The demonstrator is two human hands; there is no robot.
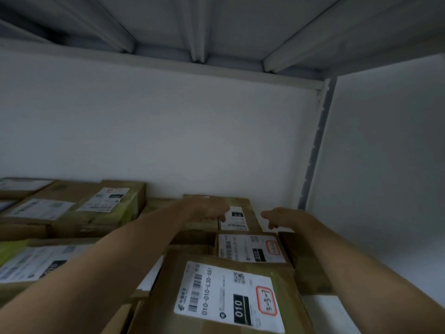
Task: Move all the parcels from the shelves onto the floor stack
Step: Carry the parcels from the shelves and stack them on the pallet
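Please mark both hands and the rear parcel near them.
left hand (pixel 204 208), head view, back of the hand.
right hand (pixel 281 216), head view, back of the hand.
rear parcel (pixel 234 224), head view, its white label.

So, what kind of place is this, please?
Probably a parcel storeroom or courier depot: cardboard parcels bearing printed shipping labels lie packed under a metal rack's upper shelf, with its slotted upright against a plain wall.

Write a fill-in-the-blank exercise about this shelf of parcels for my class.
1. The nearest parcel bears a black box reading ___.
2. Its printed code ends in ___.
3. The left hand and right hand reach toward the ___ wall.
Missing words: 010; 551; back.
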